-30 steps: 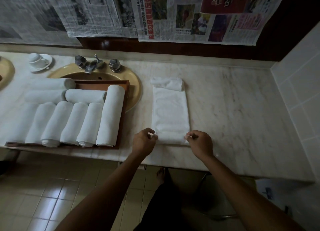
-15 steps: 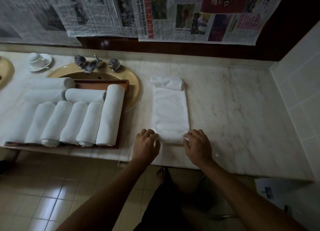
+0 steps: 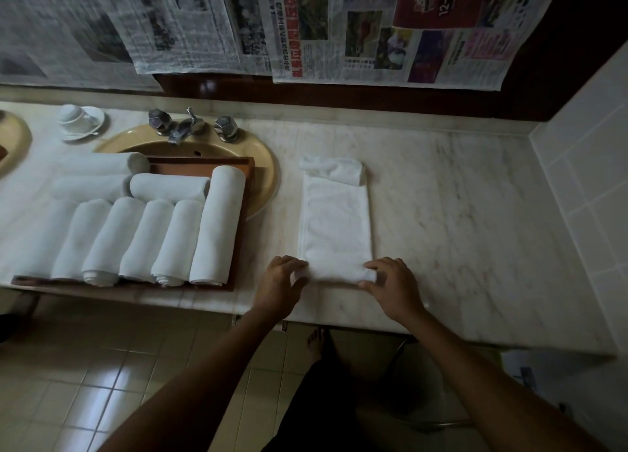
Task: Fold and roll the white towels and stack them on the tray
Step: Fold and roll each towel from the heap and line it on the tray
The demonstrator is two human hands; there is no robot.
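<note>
A white towel (image 3: 334, 224), folded into a long strip, lies on the marble counter (image 3: 458, 214) with its far end bunched. Its near end is turned over into a small roll. My left hand (image 3: 280, 285) grips the left end of that roll and my right hand (image 3: 394, 285) grips the right end. To the left, a brown wooden tray (image 3: 246, 193) holds several rolled white towels (image 3: 142, 237), some lying across the back.
The tray sits over a tan sink (image 3: 265, 176) with a chrome tap (image 3: 185, 127). A white cup on a saucer (image 3: 80, 120) stands at back left. Newspapers (image 3: 306, 27) cover the wall. A tiled wall (image 3: 584, 180) closes the right side.
My hands went from pinching the towel's near corners to curling the near edge over. The roll has started and moved a little away from me.
</note>
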